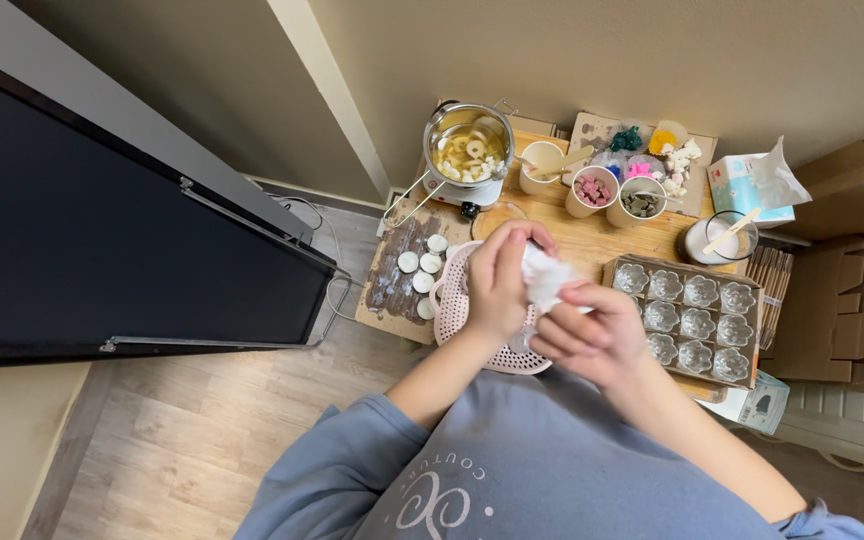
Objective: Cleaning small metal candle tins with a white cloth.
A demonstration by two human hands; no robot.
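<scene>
Both hands meet over a pink perforated basket (452, 310) on a low wooden table (592, 240). My left hand (500, 283) curls around something small that its fingers hide, with a crumpled white tissue (544, 273) pressed against it. My right hand (592, 335) pinches the lower end of that tissue. A cardboard tray (620, 262) of several clear glass cups (696, 322) lies just right of my hands.
A steel pot (467, 148) of yellowish liquid with white pieces sits on a small heater. Behind are cups (592, 192) of coloured bits, a glass jar (717, 240), a tissue box (742, 185), white discs (422, 270) on a board. Cardboard boxes (852, 190) stand right, a dark panel (102, 260) left.
</scene>
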